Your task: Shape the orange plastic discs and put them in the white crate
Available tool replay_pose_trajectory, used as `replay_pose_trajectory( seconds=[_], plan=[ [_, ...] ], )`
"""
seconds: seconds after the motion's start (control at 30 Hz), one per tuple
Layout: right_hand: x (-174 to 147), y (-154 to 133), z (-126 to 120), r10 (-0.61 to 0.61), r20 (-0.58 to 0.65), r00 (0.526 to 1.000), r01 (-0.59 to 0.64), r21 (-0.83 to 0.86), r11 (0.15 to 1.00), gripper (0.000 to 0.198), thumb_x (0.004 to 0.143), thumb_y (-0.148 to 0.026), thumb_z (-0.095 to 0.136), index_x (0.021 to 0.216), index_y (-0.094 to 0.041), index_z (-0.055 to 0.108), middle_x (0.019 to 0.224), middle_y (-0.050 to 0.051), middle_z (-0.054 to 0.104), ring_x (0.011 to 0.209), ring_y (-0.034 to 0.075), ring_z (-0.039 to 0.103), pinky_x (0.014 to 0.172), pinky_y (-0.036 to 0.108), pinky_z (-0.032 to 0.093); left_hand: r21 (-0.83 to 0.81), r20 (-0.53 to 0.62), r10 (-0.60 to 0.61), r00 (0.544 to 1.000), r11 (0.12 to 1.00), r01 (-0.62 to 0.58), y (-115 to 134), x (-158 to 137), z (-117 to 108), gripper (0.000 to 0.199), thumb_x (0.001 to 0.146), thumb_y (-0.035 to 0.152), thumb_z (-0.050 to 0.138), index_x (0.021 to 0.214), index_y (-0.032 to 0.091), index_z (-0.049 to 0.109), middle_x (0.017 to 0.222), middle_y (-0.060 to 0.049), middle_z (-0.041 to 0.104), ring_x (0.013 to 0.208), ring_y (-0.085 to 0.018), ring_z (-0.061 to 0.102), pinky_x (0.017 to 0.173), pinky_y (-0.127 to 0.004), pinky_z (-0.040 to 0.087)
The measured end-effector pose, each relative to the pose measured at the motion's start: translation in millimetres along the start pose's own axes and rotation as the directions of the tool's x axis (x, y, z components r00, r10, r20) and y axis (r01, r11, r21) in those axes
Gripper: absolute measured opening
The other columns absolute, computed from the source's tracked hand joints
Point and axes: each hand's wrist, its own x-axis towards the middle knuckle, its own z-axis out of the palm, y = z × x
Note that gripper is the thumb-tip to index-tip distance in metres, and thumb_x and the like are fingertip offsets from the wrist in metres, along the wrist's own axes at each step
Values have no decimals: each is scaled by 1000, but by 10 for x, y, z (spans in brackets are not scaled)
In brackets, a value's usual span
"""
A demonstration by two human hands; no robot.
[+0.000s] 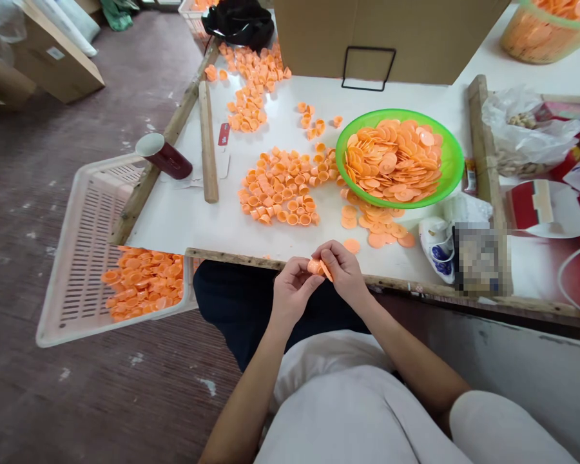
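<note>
Just over the table's front edge, my left hand [294, 287] is closed on a small orange plastic cup [314, 266]. My right hand [344, 269] pinches a flat orange disc [326, 270] against the cup's open end; whether the two are joined I cannot tell. Beyond my hands lies a pile of orange cups [283, 187], many with their round mouths showing. To its right a green bowl [457, 174] holds a heap of orange discs [396, 158]. More loose discs [379, 229] lie on the table in front of the bowl.
A white basket [77, 258] with orange pieces stands at the left, below table height. On the table are a wooden stick [207, 142], a dark red mug [167, 158], more cups [251, 84] and a cardboard box [391, 38]. Wooden strips edge the table.
</note>
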Motion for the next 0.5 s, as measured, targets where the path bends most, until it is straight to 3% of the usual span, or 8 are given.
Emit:
replay_pose_trajectory(
  seconds=[0.17,0.33,0.5],
  plan=[
    [-38,-13,73,-86,-108,990,73,-116,991,24,96,-36,44,83,-21,58,80,1,57,74,15,54,69,29,43,146,-104,71,992,988,-55,34,-25,47,17,78,31,71,82,17,63,85,-3,58,74,-12,57,65,-22,49],
    [-17,-8,90,-206,-174,963,162,-235,958,27,97,-33,41,74,-22,52,81,3,53,80,18,52,74,32,43,183,-146,100,984,980,-73,30,-33,78,16,76,31,73,78,18,65,81,-1,59,70,-12,56,62,-22,47],
    [10,9,64,-207,-139,968,166,-258,952,30,98,-30,38,70,-22,47,83,4,51,79,17,50,73,32,41,221,-168,144,975,969,-105,24,-37,72,14,73,28,76,73,18,65,77,0,58,68,-12,54,61,-22,45]
  ],
)
